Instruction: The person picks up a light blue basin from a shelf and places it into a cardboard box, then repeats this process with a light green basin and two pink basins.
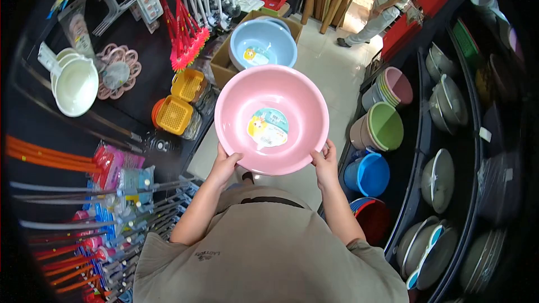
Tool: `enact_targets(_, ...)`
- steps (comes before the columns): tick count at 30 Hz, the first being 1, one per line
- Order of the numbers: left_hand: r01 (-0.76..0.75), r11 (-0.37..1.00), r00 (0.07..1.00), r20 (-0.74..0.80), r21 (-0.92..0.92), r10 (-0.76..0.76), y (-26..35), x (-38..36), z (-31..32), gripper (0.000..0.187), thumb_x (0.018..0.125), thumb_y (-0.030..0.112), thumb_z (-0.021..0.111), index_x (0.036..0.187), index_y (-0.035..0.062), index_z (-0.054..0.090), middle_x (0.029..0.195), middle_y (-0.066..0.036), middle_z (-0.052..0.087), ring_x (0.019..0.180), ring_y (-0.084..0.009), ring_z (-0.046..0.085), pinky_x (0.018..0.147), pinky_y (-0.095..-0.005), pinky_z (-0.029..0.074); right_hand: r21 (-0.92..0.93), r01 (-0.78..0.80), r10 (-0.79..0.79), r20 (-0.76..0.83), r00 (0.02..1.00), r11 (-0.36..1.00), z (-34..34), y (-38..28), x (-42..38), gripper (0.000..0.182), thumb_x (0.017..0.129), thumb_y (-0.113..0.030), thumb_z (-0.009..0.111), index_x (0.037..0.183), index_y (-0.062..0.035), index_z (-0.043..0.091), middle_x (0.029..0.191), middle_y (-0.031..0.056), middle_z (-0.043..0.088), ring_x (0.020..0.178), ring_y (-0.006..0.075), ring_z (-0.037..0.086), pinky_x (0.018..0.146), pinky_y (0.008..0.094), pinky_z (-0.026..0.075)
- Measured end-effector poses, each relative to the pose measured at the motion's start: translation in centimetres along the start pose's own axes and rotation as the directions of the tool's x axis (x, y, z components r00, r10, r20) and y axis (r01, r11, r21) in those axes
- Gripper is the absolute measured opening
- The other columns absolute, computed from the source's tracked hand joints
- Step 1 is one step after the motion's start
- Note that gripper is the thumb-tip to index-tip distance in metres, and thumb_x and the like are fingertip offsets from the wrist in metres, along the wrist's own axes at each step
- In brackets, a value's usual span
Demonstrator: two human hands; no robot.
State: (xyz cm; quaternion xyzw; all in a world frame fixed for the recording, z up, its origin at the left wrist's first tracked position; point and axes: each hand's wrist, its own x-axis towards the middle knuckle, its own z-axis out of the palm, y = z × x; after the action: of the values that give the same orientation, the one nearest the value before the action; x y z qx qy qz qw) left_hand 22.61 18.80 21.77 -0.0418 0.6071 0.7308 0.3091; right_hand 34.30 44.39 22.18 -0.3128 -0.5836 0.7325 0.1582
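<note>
A round pink basin (303, 98) with a round sticker on its inner bottom is held out in front of my body. My left hand (225, 163) grips its lower left rim, thumb over the edge. On the lower right rim my right hand (325, 160) has the same kind of grip, its fingers partly hidden beneath the basin. Just beyond the pink basin, a light blue basin (281, 39) with a similar sticker rests on an open cardboard box (221, 66).
Buckets, among them a green one (386, 126) and a blue one (373, 174), line the right shelf (415, 191). Yellow baskets (174, 115), red brushes (191, 39) and mop handles fill the left side. Another person (393, 0) stands on the tiled floor (325, 62) at the upper right.
</note>
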Motion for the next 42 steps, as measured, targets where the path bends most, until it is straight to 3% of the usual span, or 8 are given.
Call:
enact_targets(7,-0.121,0.987,0.992,0.043,0.106,0.117,6.2,10.6,-1.7,0.072,0.077,-0.001,0.062,0.135,0.0041,0.02,0.125,-0.011,0.045,0.113,-0.0195,0.048,0.095,-0.0315,0.039,0.015,-0.042,0.042,-0.017,0.999,0.999,5.4,-2.4,10.4,0.062,0.083,-0.001,0.054,0.136,-0.0016,0.022,0.124,0.0133,0.049,0.102,0.0197,0.055,0.079,0.0294,0.048)
enact_targets(14,-0.144,0.988,0.988,-0.065,-0.055,0.14,10.1,19.3,-0.8,0.079,0.079,-0.001,0.059,0.139,0.0068,0.008,0.125,-0.013,0.046,0.112,-0.0201,0.049,0.094,-0.0321,0.041,0.043,-0.029,0.03,-0.026,0.999,0.999,7.9,-2.5,19.6,0.061,0.083,-0.004,0.055,0.135,-0.0059,0.023,0.12,0.0075,0.052,0.098,0.0163,0.055,0.077,0.0292,0.047)
enact_targets(19,-0.323,0.941,0.943,-0.047,0.099,0.329,11.4,25.9,0.7,0.082,0.078,-0.008,0.053,0.14,0.007,0.002,0.126,-0.015,0.044,0.113,-0.0205,0.049,0.092,-0.0307,0.041,0.019,-0.022,0.022,0.032,0.999,1.0,8.6,-2.9,27.7,0.067,0.08,0.003,0.053,0.137,-0.0015,0.018,0.127,0.0162,0.046,0.102,0.0207,0.056,0.078,0.0286,0.049)
enact_targets(24,-0.39,0.87,0.888,-0.127,0.302,0.442,10.5,32.0,1.6,0.081,0.071,-0.002,0.06,0.141,0.0039,0.019,0.131,-0.017,0.041,0.122,-0.0268,0.04,0.101,-0.0365,0.033,-0.055,-0.057,0.064,0.14,0.988,0.997,8.4,-3.0,35.3,0.07,0.08,0.002,0.056,0.138,-0.0047,0.018,0.128,0.0114,0.046,0.101,0.0182,0.054,0.078,0.0298,0.047)
enact_targets(28,-0.228,0.667,0.825,-0.223,0.709,0.519,9.5,34.8,1.8,0.089,0.067,0.011,0.067,0.142,0.0084,0.019,0.136,-0.023,0.032,0.13,-0.0376,0.027,0.105,-0.0431,0.026,-0.23,-0.101,0.151,0.212,0.965,0.968,8.2,-2.6,40.0,0.073,0.079,0.0,0.059,0.139,-0.0045,0.018,0.125,0.0119,0.047,0.096,0.0184,0.054,0.079,0.0311,0.047)
enact_targets(35,0.04,0.678,0.828,-0.404,0.734,0.389,7.4,36.6,3.6,0.096,0.069,0.014,0.067,0.145,0.0103,0.008,0.142,-0.032,0.018,0.133,-0.0432,0.018,0.108,-0.0434,0.023,-0.482,-0.057,0.225,0.299,0.927,0.874,7.0,-0.7,44.7,0.065,0.078,-0.003,0.062,0.135,-0.0005,0.03,0.118,0.0144,0.05,0.095,0.0203,0.055,0.081,0.033,0.047)
enact_targets(37,0.057,0.688,0.821,-0.427,0.723,0.38,6.2,37.1,3.5,0.097,0.07,0.015,0.067,0.145,0.0101,0.007,0.144,-0.032,0.013,0.135,-0.0431,0.013,0.108,-0.0437,0.021,-0.599,0.063,0.193,0.353,0.916,0.798,6.2,0.8,45.9,0.061,0.077,-0.005,0.063,0.132,0.0005,0.035,0.118,0.0168,0.049,0.098,0.0237,0.055,0.081,0.0334,0.048)
enact_targets(42,0.212,0.707,0.824,-0.512,0.674,0.241,5.5,37.0,4.3,0.099,0.072,0.02,0.067,0.145,0.0093,0.003,0.143,-0.034,0.011,0.136,-0.0432,0.012,0.109,-0.043,0.02,-0.614,0.119,0.208,0.435,0.876,0.781,5.6,1.3,46.7,0.059,0.077,-0.007,0.062,0.129,0.0016,0.037,0.119,0.0181,0.05,0.101,0.0264,0.055,0.081,0.035,0.047)
